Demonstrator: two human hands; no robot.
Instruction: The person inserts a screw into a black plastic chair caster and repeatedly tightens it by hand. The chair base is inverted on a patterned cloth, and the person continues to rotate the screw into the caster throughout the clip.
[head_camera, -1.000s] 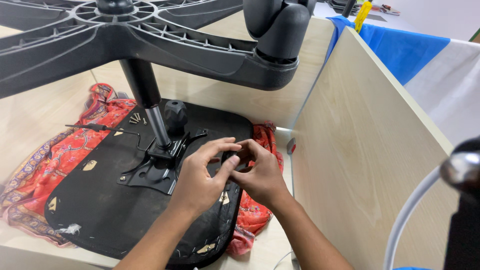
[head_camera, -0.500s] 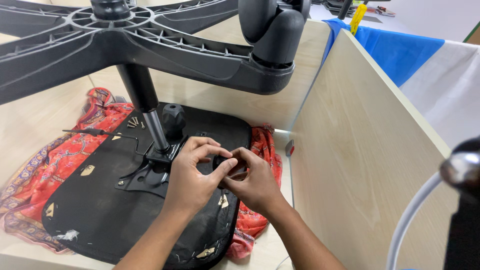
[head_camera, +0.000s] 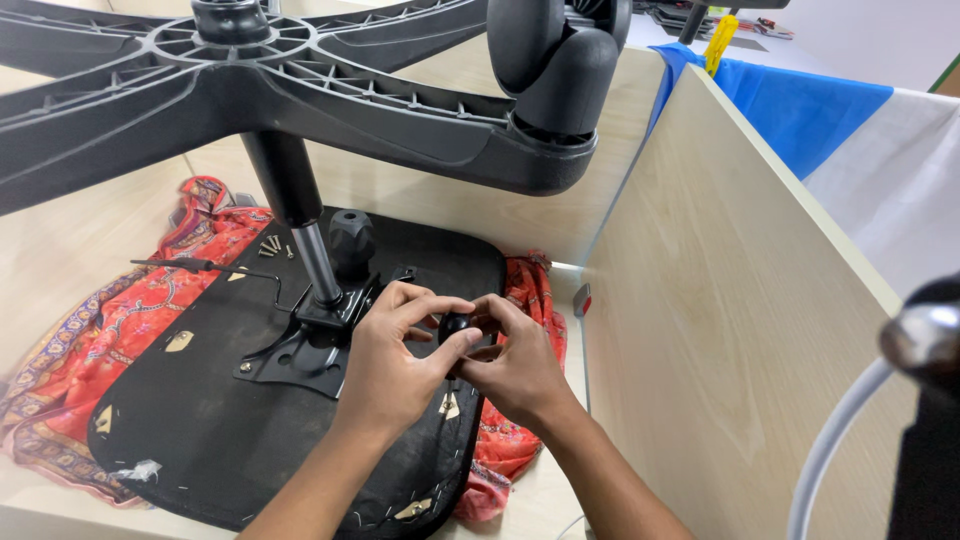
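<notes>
Pinching a small black knob (head_camera: 458, 325) between them, the left hand (head_camera: 392, 362) and right hand (head_camera: 515, 365) meet over the upturned seat underside (head_camera: 200, 420), just right of the metal mechanism plate (head_camera: 305, 350). The wooden partition (head_camera: 720, 300) stands close on the right; the chair base (head_camera: 300, 90) overhangs above.

This looks like an office turned into a makeshift assembly spot. A pale wood-laminate table (head_camera: 90, 230) is walled by a matching partition panel (head_camera: 740, 340) from twelve round to four o'clock, the kind that divides office workstations. An upturned office chair (head_camera: 300, 380) lies at the centre on a red patterned cloth (head_camera: 120, 330), its five-arm wheeled base (head_camera: 300, 90) up at twelve o'clock. Loose screws (head_camera: 270, 245) lie at ten o'clock. Beyond the partition, at one o'clock, blue and white sheeting (head_camera: 810, 110) covers something.
</notes>
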